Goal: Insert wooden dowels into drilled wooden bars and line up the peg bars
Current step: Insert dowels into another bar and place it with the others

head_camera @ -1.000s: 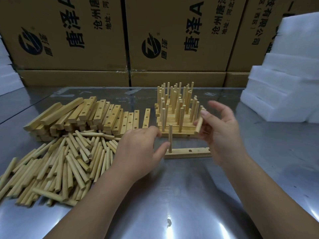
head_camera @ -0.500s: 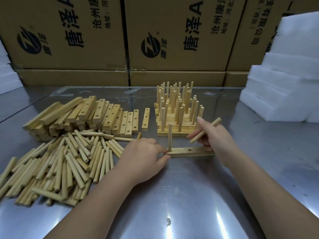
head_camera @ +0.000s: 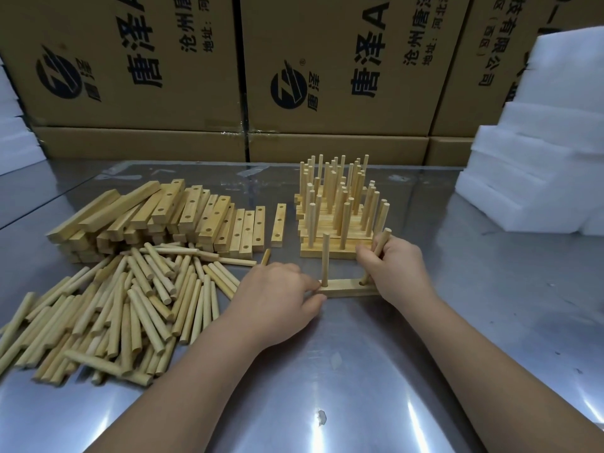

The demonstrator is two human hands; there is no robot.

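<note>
Right hand (head_camera: 395,273) round dowel (head_camera: 386,236) at bar (head_camera: 343,287)

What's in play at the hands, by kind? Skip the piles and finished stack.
drilled bar: 1
dowels: 2, upright dowel seated in the bar, tilted dowel gripped by right hand
hands: 2, left hand pinches the bar's end
Total: 5
</note>
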